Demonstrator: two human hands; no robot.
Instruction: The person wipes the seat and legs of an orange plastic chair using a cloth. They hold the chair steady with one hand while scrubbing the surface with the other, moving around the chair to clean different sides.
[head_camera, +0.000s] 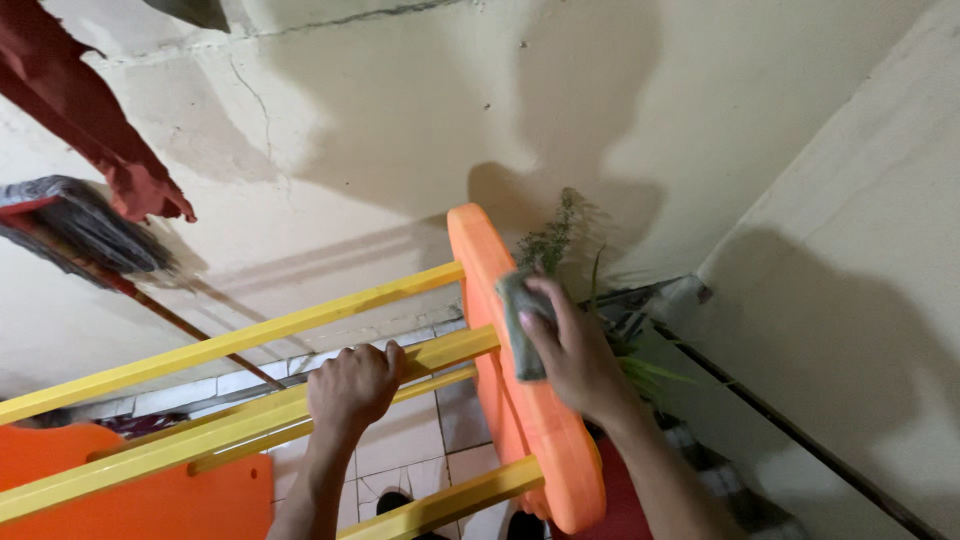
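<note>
Head view, looking down along a wall.

Object in hand: a rack (300, 400) built of yellow bars with orange plastic end panels. The yellow bars are square in section and run from lower left up to the right, roughly parallel. The right orange end panel (520, 420) is flat with rounded corners and a smooth, slightly glossy face; the bars meet it at its left face. A second orange panel (150, 495) shows at lower left, partly cut off by the frame edge. The rack occupies the lower half of the view, above a tiled floor (410, 440).

Left hand (352, 385): fingers curled over a middle yellow bar, gripping it.

Right hand (575, 360): pressed against the upper edge of the right orange panel, closed on a small grey cloth (520, 325) held flat to the panel.

The hands are apart, with the panel's edge between them.

Surroundings: cream wall (400, 130) with a thin crack; dark red fabric (90, 120) hanging upper left; a mop head (85, 230) below it; a green plant (560, 235) behind the panel.
</note>
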